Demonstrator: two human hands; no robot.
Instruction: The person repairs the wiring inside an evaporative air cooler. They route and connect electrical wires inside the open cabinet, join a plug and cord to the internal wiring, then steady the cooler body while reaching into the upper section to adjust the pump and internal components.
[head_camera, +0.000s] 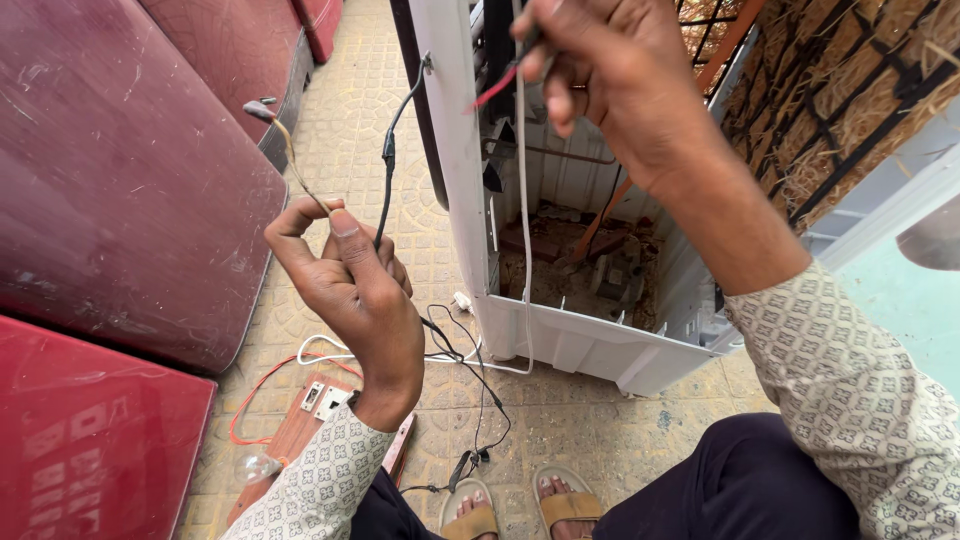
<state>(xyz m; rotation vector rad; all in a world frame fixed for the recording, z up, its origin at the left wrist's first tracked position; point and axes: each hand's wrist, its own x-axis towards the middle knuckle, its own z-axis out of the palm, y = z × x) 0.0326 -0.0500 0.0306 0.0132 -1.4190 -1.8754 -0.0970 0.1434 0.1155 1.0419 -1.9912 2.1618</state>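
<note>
My left hand (350, 290) is raised in the middle of the view, pinching a black wire (388, 165) and a thin yellowish wire (290, 160) with a bare metal tip between thumb and fingers. Up at the top, my right hand (610, 70) grips a red wire end (497, 88) and a thin white wire (523, 200) beside the white air cooler body (590, 345). The cooler's open side shows a dusty bottom tray with a small pump inside. The black wire trails down from my left hand to the floor.
Dark red metal panels (120, 190) lean at the left. A wooden switch board (310, 410) with a bulb (256, 466) and red wire lies on the paved floor. Straw cooling pads (840, 90) fill the top right. My sandalled feet (520, 505) rest at the bottom.
</note>
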